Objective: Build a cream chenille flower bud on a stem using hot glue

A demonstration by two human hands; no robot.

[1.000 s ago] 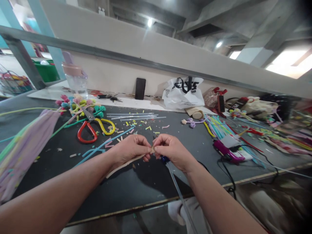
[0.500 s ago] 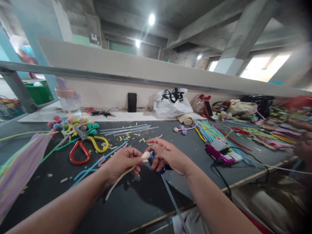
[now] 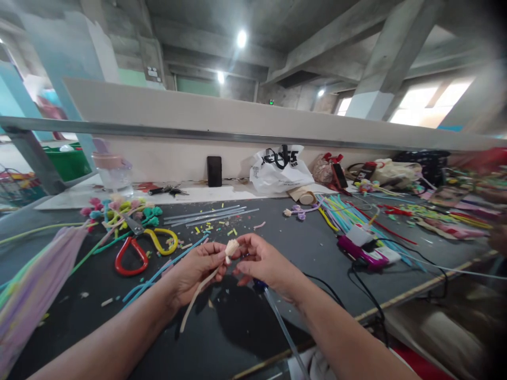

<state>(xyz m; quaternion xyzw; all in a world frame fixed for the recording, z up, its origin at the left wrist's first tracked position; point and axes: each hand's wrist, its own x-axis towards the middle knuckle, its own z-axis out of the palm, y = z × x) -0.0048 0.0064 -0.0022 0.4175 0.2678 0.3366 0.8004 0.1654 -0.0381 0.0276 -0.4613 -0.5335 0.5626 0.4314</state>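
A small cream flower-shaped piece (image 3: 231, 248) is pinched in my left hand (image 3: 203, 264), and its long cream stem (image 3: 196, 298) hangs down over the dark table. My right hand (image 3: 257, 258) touches the flower's right side with its thumb and index finger, the other fingers curled below. Beneath my right hand lies a blue-ended tool (image 3: 260, 285), partly hidden, with a clear glue stick (image 3: 279, 316) reaching toward the table's front edge. Scissors with red and yellow handles (image 3: 164, 241) rest to the left of my hands.
Clear sticks (image 3: 209, 215) and cut scraps lie behind my hands. Fuzzy coloured flowers (image 3: 119, 211) and pastel stems (image 3: 51, 264) are at left. A purple power strip (image 3: 362, 253) with cables, a phone (image 3: 214, 171) and a white bag (image 3: 279, 169) stand further off; another person's hand is at far right.
The cream piece has turned more upright in my left hand. My right hand has moved off the blue tool, which now sits lower, and its fingers have come to the flower.
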